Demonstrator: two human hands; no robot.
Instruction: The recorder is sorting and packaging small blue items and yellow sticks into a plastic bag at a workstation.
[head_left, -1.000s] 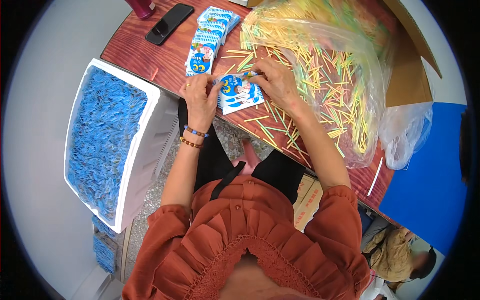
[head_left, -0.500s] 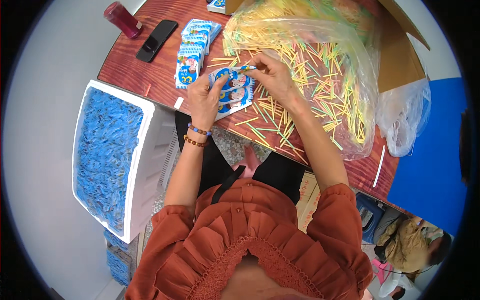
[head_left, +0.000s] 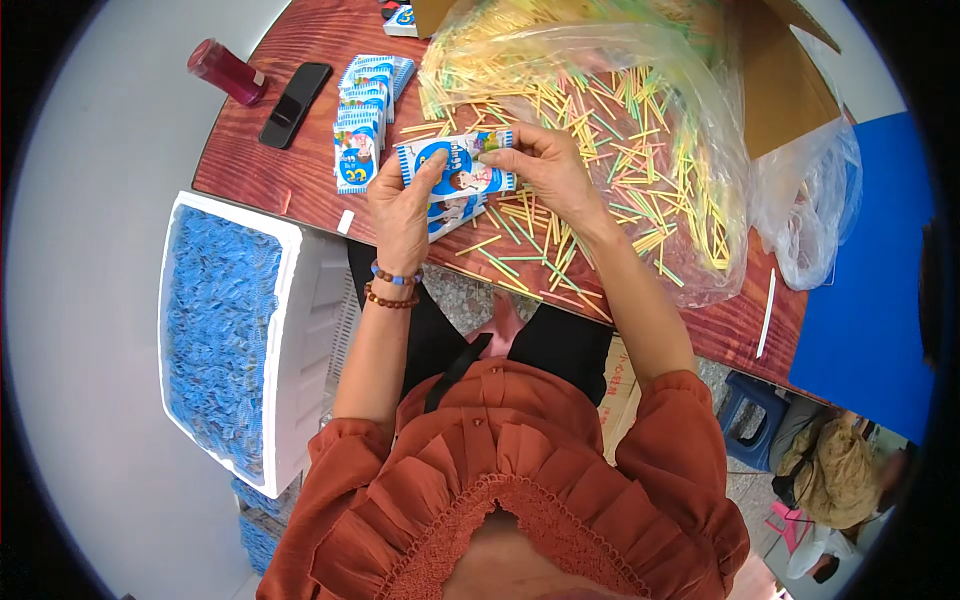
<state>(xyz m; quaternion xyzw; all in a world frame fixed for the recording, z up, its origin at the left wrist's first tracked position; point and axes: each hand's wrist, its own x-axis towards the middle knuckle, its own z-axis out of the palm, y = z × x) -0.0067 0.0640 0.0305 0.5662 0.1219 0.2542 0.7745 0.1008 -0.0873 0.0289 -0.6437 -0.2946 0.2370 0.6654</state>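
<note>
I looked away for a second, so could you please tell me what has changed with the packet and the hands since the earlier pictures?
Both hands lifted the packet off the small pile on the table. The left hand holds its left end, and the right hand now pinches its top right corner. The sticks, phone, bottle and stacked packets lie as before.

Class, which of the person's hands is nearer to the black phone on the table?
Left. The left hand is beside the packet row, right of the black phone; the right hand is farther right.
</note>
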